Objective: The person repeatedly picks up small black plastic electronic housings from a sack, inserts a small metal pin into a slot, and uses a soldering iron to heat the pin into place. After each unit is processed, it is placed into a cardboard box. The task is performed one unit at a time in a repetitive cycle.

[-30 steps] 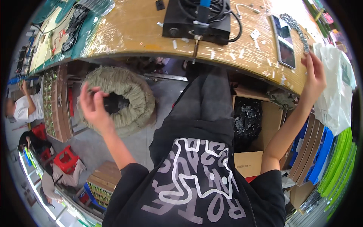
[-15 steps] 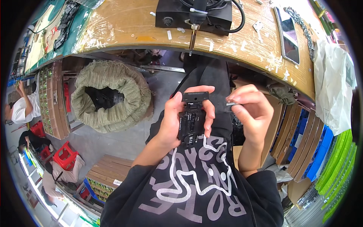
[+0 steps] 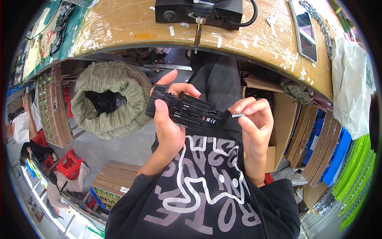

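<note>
My left hand (image 3: 169, 125) grips a black plastic housing (image 3: 191, 111) with ribs, slots and small white print, tilted across my lap and pointing right. Its thumb lies on the near side, while the fingers pass behind. Close to the housing's right end, my right hand (image 3: 256, 123) pinches a small silvery metal pin (image 3: 238, 115) between thumb and fingertips. Whether the pin touches the housing, I cannot tell. Beyond my hands, a soldering-iron-like tool (image 3: 197, 36) with a narrow metal tip points down over the table edge.
A wooden worktable (image 3: 119, 30) spans the far side, bearing a black box (image 3: 171, 14) and a phone (image 3: 306, 38). Left stands a green fabric-lined bin (image 3: 131, 79) holding black parts. Cardboard and blue trays (image 3: 334, 159) stack at right. Other people sit far left.
My left hand has turned the black housing from upright to nearly sideways, its lower end now toward the right. My right hand has moved slightly left and down with the metal pin, nearer the housing.
</note>
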A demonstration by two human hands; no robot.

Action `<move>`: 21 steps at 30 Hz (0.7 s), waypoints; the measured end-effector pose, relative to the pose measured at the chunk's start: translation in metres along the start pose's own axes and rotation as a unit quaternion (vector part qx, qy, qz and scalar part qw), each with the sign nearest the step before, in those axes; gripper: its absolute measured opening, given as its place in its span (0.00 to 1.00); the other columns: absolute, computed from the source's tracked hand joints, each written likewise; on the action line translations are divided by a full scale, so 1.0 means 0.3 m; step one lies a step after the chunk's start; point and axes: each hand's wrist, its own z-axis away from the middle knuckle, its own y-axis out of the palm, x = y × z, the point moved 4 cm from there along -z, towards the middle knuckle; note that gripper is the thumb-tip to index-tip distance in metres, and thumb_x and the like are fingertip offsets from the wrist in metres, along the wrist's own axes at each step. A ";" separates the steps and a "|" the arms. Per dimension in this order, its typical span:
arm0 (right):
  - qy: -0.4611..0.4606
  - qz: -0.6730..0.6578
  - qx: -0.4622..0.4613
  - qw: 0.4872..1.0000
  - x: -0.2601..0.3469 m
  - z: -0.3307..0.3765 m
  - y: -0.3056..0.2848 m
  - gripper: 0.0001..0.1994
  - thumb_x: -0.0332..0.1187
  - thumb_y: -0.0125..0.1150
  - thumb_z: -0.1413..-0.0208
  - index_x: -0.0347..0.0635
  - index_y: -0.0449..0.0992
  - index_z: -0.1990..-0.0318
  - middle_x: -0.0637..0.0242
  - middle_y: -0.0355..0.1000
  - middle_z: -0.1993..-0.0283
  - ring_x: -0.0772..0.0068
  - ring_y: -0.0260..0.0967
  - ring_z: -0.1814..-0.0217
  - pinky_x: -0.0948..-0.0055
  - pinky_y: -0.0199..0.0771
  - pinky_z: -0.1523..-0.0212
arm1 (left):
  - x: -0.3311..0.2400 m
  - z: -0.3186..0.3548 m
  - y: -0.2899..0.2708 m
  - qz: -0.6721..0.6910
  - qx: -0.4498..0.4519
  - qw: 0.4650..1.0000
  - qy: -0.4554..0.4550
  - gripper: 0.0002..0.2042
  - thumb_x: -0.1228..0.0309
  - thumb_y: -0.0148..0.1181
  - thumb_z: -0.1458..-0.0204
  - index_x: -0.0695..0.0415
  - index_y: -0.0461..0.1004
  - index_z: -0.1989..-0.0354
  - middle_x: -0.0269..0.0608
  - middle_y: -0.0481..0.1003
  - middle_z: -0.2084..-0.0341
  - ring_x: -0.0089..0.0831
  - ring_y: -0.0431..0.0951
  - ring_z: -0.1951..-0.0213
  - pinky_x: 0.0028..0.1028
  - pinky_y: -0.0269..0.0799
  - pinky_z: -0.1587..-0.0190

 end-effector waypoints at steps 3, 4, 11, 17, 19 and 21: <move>-0.002 -0.005 0.003 1.000 -0.003 0.007 0.000 0.07 0.18 0.55 0.59 0.37 0.65 0.72 0.58 0.65 0.63 0.71 0.63 0.60 0.74 0.63 0.57 | -0.006 0.023 0.006 -0.001 -0.013 0.999 0.033 0.29 0.45 0.32 0.48 0.55 0.48 0.46 0.45 0.65 0.70 0.29 0.69 0.72 0.26 0.69 0.70; 0.002 -0.009 0.000 1.000 -0.003 0.001 0.006 0.08 0.18 0.55 0.59 0.38 0.66 0.72 0.58 0.64 0.61 0.72 0.63 0.60 0.74 0.63 0.58 | -0.005 0.024 0.004 0.002 -0.022 0.999 0.038 0.30 0.44 0.32 0.49 0.54 0.47 0.45 0.45 0.65 0.70 0.29 0.69 0.72 0.26 0.70 0.70; 0.042 -0.014 0.026 0.999 -0.006 -0.009 0.029 0.07 0.18 0.56 0.59 0.38 0.66 0.71 0.59 0.63 0.59 0.76 0.61 0.60 0.77 0.62 0.59 | -0.018 0.041 -0.002 0.009 -0.043 0.997 0.059 0.33 0.42 0.33 0.50 0.57 0.45 0.46 0.50 0.67 0.71 0.33 0.71 0.70 0.28 0.71 0.66; 0.044 -0.068 0.008 0.997 -0.017 -0.007 0.047 0.07 0.19 0.55 0.57 0.37 0.64 0.70 0.59 0.64 0.63 0.77 0.61 0.63 0.79 0.62 0.61 | -0.019 0.056 -0.001 0.005 -0.025 0.995 0.096 0.33 0.40 0.32 0.52 0.55 0.46 0.46 0.52 0.67 0.71 0.35 0.72 0.71 0.32 0.73 0.67; 0.048 -0.067 0.009 0.997 -0.020 -0.004 0.045 0.07 0.19 0.54 0.57 0.37 0.64 0.70 0.60 0.64 0.64 0.77 0.61 0.63 0.78 0.62 0.61 | -0.020 0.060 0.001 0.012 -0.008 0.992 0.129 0.33 0.41 0.31 0.52 0.55 0.45 0.46 0.53 0.68 0.71 0.36 0.73 0.71 0.33 0.73 0.68; 0.053 -0.068 -0.001 0.996 -0.025 -0.001 0.043 0.07 0.19 0.54 0.56 0.37 0.64 0.70 0.60 0.64 0.64 0.77 0.61 0.63 0.78 0.62 0.60 | -0.021 0.064 0.008 0.026 0.011 0.984 0.176 0.31 0.42 0.30 0.51 0.55 0.45 0.46 0.53 0.68 0.71 0.37 0.73 0.72 0.33 0.74 0.69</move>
